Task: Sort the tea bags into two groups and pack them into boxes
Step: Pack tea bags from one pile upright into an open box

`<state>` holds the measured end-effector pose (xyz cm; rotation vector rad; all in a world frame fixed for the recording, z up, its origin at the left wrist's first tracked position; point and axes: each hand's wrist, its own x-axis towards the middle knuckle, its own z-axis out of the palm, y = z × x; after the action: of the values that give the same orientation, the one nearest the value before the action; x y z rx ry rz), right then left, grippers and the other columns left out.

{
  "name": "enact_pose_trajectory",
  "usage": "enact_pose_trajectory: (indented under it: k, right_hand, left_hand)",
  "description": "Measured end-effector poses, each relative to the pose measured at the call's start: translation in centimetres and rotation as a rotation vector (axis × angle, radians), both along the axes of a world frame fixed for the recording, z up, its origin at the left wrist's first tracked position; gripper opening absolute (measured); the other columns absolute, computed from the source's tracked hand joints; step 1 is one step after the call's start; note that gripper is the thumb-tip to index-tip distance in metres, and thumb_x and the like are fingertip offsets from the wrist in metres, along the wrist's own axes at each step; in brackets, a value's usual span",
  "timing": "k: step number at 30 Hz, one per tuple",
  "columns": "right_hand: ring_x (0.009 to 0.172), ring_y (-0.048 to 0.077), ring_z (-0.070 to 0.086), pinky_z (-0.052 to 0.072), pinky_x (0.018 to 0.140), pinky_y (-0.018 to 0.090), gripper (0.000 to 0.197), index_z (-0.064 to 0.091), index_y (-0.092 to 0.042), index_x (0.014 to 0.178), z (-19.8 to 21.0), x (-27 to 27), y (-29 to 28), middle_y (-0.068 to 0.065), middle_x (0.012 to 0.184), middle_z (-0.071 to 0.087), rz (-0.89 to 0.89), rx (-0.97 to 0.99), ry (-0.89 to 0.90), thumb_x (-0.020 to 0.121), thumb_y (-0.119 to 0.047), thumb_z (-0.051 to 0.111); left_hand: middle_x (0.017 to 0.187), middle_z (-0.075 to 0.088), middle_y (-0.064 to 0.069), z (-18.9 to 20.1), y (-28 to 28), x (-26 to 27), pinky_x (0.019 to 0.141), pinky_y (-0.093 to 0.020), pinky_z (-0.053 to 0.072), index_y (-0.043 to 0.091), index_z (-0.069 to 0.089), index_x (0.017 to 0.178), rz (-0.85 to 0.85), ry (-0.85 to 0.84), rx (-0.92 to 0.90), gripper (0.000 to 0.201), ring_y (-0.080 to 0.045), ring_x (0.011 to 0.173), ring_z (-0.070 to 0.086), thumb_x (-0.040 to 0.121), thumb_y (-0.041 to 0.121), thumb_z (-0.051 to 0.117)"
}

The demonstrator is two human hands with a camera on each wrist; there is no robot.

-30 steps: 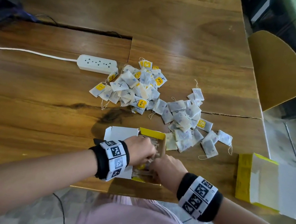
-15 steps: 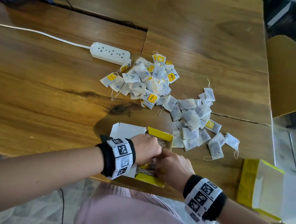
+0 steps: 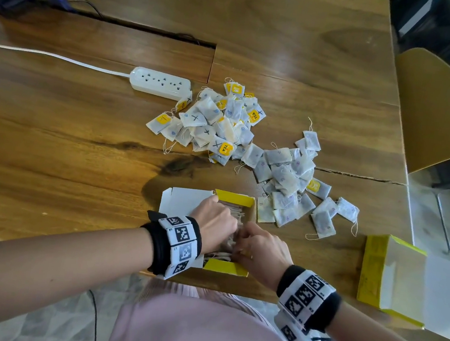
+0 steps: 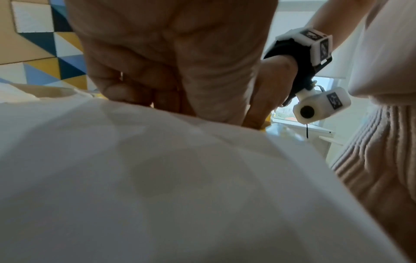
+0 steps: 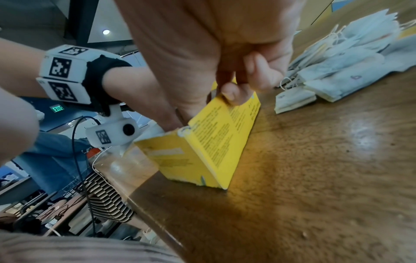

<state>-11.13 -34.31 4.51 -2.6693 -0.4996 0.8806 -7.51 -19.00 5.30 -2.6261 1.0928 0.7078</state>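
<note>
both hands still curled in yellow box (image 3: 226, 267), l hand (image 3: 216, 225), r hand (image 3: 262, 250).

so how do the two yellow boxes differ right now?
The near box sits at the table's front edge with both hands in it, the left hand and right hand, and it holds packed tea bags. The far box stands off to the right, untouched; no contents show in it. The near box's white flap lies open to the left, the far box's to the right. Both are yellow and open.
</note>
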Motion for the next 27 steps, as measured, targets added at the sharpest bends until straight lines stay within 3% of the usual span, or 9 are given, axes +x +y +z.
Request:
enact_pose_trajectory:
  k: [5, 9, 11, 13, 16, 19, 23, 27]
  right_hand:
    - [0.092, 0.018, 0.056, 0.042, 0.068, 0.028, 0.015, 0.072, -0.031, 0.099, -0.2, 0.0, 0.0, -0.007, 0.108, 0.051, -0.009, 0.034, -0.013, 0.088, -0.036, 0.062]
    - [0.092, 0.016, 0.055, 0.036, 0.065, 0.024, 0.014, 0.074, -0.029, 0.096, -0.3, -0.1, -0.2, -0.007, 0.106, 0.052, -0.032, 0.061, -0.026, 0.087, -0.034, 0.064]
    - [0.093, 0.015, 0.054, 0.034, 0.065, 0.024, 0.014, 0.074, -0.029, 0.095, -0.4, -0.2, -0.2, -0.007, 0.105, 0.052, -0.041, 0.067, -0.032, 0.086, -0.034, 0.065]
    - [0.097, 0.014, 0.053, 0.035, 0.065, 0.025, 0.014, 0.074, -0.027, 0.093, -0.6, -0.3, -0.2, -0.007, 0.104, 0.053, -0.047, 0.07, -0.045, 0.085, -0.035, 0.066]
    - [0.102, 0.016, 0.051, 0.042, 0.068, 0.028, 0.018, 0.073, -0.026, 0.093, -0.9, -0.2, 0.0, -0.007, 0.105, 0.054, -0.015, 0.013, -0.061, 0.085, -0.039, 0.065]
    - [0.104, 0.019, 0.05, 0.038, 0.067, 0.028, 0.018, 0.071, -0.026, 0.097, -0.9, 0.1, 0.2, -0.004, 0.107, 0.054, 0.025, -0.054, -0.078, 0.089, -0.038, 0.061]
    - [0.103, 0.018, 0.051, 0.036, 0.067, 0.026, 0.018, 0.071, -0.033, 0.104, -1.1, 0.0, 0.3, -0.009, 0.108, 0.06, 0.042, -0.029, -0.071, 0.091, -0.036, 0.058]
    - [0.102, 0.019, 0.051, 0.043, 0.072, 0.029, 0.021, 0.07, -0.036, 0.105, -1.2, -0.4, 0.5, -0.013, 0.111, 0.063, 0.042, 0.021, -0.052, 0.093, -0.037, 0.054]
  left_hand:
    - [0.096, 0.067, -0.002, -0.4, 0.2, -0.1, 0.096, -0.041, 0.03, 0.016, 0.066, 0.093, 0.065, -0.019, 0.0, 0.015, -0.024, 0.102, 0.052, 0.093, 0.027, 0.055]
    - [0.104, 0.066, -0.002, -0.5, 0.4, -0.7, 0.1, -0.042, 0.028, 0.018, 0.069, 0.098, 0.084, -0.043, -0.057, 0.019, -0.025, 0.106, 0.049, 0.092, 0.024, 0.052]
    - [0.092, 0.067, 0.0, -0.4, 0.5, -0.9, 0.098, -0.04, 0.028, 0.019, 0.069, 0.092, 0.094, -0.039, -0.082, 0.019, -0.024, 0.099, 0.052, 0.093, 0.026, 0.051]
    - [0.071, 0.057, 0.003, -0.3, 0.6, -0.8, 0.095, -0.037, 0.027, 0.019, 0.064, 0.081, 0.105, -0.025, -0.086, 0.018, -0.022, 0.084, 0.054, 0.092, 0.021, 0.05]
    - [0.064, 0.054, 0.002, 0.0, 0.3, -0.4, 0.097, -0.037, 0.026, 0.019, 0.055, 0.071, 0.087, -0.023, -0.085, 0.022, -0.021, 0.069, 0.048, 0.093, 0.02, 0.051]
    - [0.077, 0.067, -0.001, 0.4, -0.2, -0.4, 0.107, -0.041, 0.021, 0.014, 0.065, 0.082, 0.052, -0.027, -0.061, 0.028, -0.022, 0.082, 0.059, 0.096, 0.011, 0.041]
    - [0.083, 0.065, -0.003, 1.2, -0.4, -0.5, 0.115, -0.044, 0.014, 0.011, 0.068, 0.093, 0.051, -0.053, -0.055, 0.037, -0.024, 0.094, 0.058, 0.096, 0.004, 0.032]
    - [0.084, 0.065, 0.0, 0.6, -0.1, -0.4, 0.113, -0.044, 0.018, 0.013, 0.069, 0.093, 0.091, -0.008, -0.066, 0.027, -0.023, 0.095, 0.059, 0.095, 0.008, 0.042]
